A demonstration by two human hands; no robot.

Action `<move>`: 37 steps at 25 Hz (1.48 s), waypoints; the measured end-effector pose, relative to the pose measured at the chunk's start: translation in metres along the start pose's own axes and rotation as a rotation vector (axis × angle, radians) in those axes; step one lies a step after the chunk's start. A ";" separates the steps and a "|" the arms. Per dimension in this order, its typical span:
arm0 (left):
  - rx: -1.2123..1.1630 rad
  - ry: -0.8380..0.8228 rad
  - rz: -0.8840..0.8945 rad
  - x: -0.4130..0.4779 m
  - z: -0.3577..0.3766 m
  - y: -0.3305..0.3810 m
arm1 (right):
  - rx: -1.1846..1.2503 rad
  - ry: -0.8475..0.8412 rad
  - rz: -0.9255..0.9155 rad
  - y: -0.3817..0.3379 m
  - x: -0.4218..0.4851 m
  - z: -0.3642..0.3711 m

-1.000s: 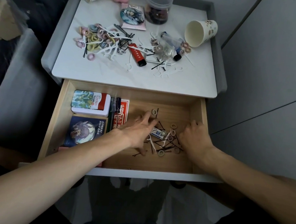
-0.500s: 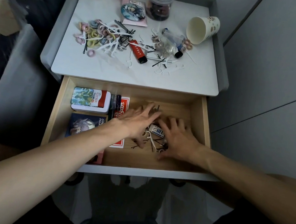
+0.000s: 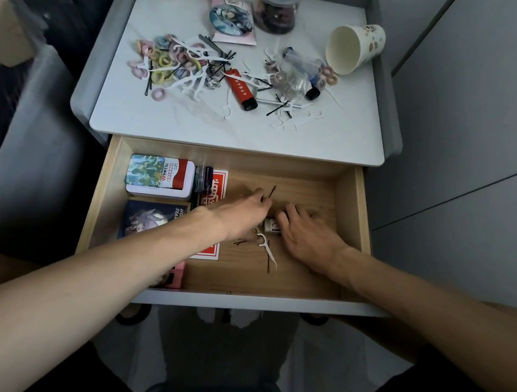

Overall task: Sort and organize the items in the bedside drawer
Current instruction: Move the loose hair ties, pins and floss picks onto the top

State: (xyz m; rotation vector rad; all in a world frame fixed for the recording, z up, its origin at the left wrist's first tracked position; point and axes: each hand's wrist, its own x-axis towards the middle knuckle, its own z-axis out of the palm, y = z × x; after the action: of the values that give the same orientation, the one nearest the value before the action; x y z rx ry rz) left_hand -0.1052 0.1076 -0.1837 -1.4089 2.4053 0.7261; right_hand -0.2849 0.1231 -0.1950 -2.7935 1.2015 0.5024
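Observation:
The wooden drawer (image 3: 350,205) stands pulled out. My left hand (image 3: 239,214) reaches across its middle, fingertips drawn together on the lower end of a black bobby pin (image 3: 272,191). Palm down, my right hand (image 3: 308,238) lies over the heap of small items on the drawer floor and hides most of them. A small white box (image 3: 270,226) shows between the two hands. Just in front of them lie a white floss pick (image 3: 267,245) and another bobby pin (image 3: 268,263).
A tin (image 3: 160,176), a dark card box (image 3: 152,220) and a red card pack (image 3: 217,182) fill the drawer's left side. The tabletop (image 3: 226,128) carries hair rings (image 3: 163,58), floss picks, a red lighter (image 3: 241,89), a jar (image 3: 277,4) and two tipped paper cups (image 3: 354,48).
My right hand slid left from the drawer's right wall onto the heap, covering the loose rings. My left hand's spread fingers drew together and reached the bobby pin.

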 end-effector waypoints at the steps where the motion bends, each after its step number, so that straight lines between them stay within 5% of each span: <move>1: -0.002 0.001 -0.009 0.000 0.002 0.001 | -0.012 0.001 0.004 -0.002 0.002 0.000; 12: -0.031 0.077 -0.044 -0.006 0.011 0.014 | 0.047 -0.094 0.018 0.012 0.009 -0.010; 18: -0.076 0.062 -0.069 -0.013 0.014 0.010 | 0.430 -0.050 0.135 0.035 -0.002 -0.026; 32: -0.497 0.154 -0.113 -0.006 0.024 0.007 | 0.699 0.053 0.316 0.051 -0.025 -0.041; 37: -0.423 0.096 0.065 -0.001 0.029 0.006 | 0.737 0.055 0.370 0.047 -0.020 -0.036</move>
State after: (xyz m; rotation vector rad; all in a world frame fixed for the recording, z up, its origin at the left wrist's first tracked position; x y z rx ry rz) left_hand -0.1109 0.1268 -0.2061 -1.5486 2.4779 1.2706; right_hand -0.3216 0.0983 -0.1511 -1.9880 1.5278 -0.0244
